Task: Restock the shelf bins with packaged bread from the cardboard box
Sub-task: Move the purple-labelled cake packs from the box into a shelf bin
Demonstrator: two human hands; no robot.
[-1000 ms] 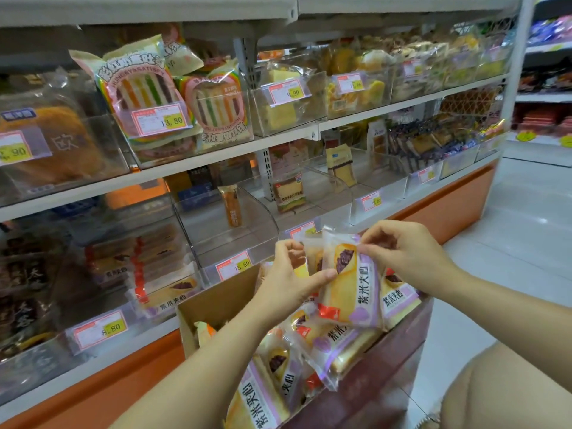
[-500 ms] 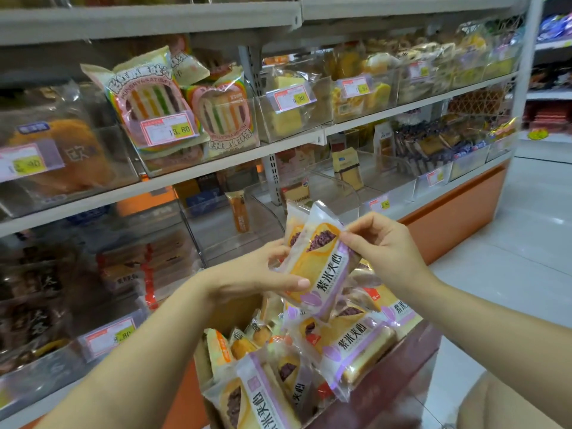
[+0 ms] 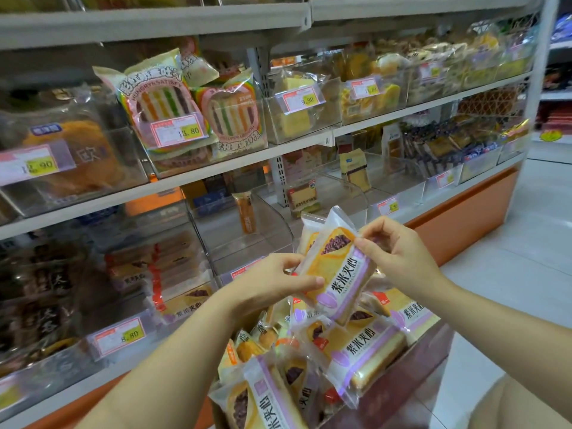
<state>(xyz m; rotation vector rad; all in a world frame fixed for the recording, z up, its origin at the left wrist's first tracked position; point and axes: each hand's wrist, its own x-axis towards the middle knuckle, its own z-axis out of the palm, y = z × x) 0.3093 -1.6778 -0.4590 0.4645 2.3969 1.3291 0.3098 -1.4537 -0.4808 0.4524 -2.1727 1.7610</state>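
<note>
Both hands hold a purple-and-yellow bread packet (image 3: 335, 269) above the cardboard box (image 3: 411, 385). My left hand (image 3: 272, 281) grips its lower left edge with thumb on the front. My right hand (image 3: 391, 253) pinches its upper right edge. A second packet (image 3: 309, 232) shows just behind the first. The box is heaped with several similar packets (image 3: 360, 351). A clear shelf bin (image 3: 173, 274) to the left holds stacked packets of the same bread behind a price tag.
Clear bins (image 3: 247, 239) on the low shelf directly ahead hold one or two packets each. Upper shelves (image 3: 216, 168) carry full bins of other breads with price tags. An orange shelf base (image 3: 464, 218) runs right; white floor (image 3: 510, 274) lies beyond.
Both hands have lifted the packet up out of the box and tilted it more upright; the view has moved closer to the shelf.
</note>
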